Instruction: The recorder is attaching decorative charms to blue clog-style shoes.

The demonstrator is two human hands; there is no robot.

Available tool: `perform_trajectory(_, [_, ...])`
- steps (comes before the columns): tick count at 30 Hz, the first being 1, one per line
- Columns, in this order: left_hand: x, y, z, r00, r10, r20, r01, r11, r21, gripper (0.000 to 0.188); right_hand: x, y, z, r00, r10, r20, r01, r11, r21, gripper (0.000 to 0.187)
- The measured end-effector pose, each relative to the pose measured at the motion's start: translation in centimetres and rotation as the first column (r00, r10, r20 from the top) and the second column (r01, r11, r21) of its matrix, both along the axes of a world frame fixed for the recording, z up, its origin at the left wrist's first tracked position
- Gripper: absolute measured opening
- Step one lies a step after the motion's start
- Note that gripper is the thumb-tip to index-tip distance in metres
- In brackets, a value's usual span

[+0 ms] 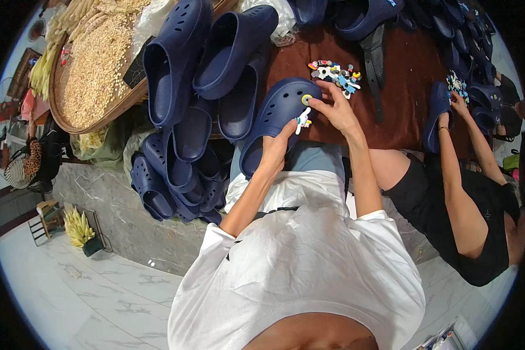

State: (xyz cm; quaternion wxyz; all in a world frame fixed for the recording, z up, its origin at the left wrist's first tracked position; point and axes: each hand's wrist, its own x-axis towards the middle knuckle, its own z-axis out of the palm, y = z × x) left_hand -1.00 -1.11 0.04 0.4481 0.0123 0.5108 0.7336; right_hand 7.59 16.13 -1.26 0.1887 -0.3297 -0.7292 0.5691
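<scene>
A dark blue clog (277, 108) rests at the near edge of the brown cloth, its toe pointing away from me. My left hand (276, 146) grips it at the opening; the thumb lies by a white cartoon shoe charm (303, 120) on the clog's upper, and the other fingers are hidden. At the toe, my right hand (336, 111) closes around the rim, thumb against a round yellow shoe charm (307, 100). Just beyond that hand lies a small pile of colourful shoe charms (337, 76).
Several blue clogs (178, 64) are heaped on the left, some hanging over the grey stone ledge (116, 192). Behind them stands a round tray (58, 99) of pale grains. On the right, a person in black (472, 216) handles another clog (436, 116). A black strap (374, 58) lies on the brown cloth (402, 87).
</scene>
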Motion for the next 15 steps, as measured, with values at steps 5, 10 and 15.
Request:
perform_trajectory(5, [-0.5,-0.1,-0.9,0.998,-0.064,0.021,0.065,0.997,-0.032,0.049,-0.5,0.4,1.5,0.996,0.079,0.039,-0.073,0.986,-0.147,0.056])
perform_trajectory(10, [-0.5,-0.3,-1.8,0.997,-0.075,-0.014,0.075,0.997,0.001,0.049,-0.5,0.7,2.0,0.986,0.156,-0.063,-0.168,0.944,-0.283,0.054])
perform_trajectory(15, [-0.6,-0.3,-1.2,0.996,-0.08,-0.037,0.08,0.997,-0.005,0.049,-0.5,0.6,1.9,0.985,0.162,-0.052,-0.17,0.95,-0.261,0.053])
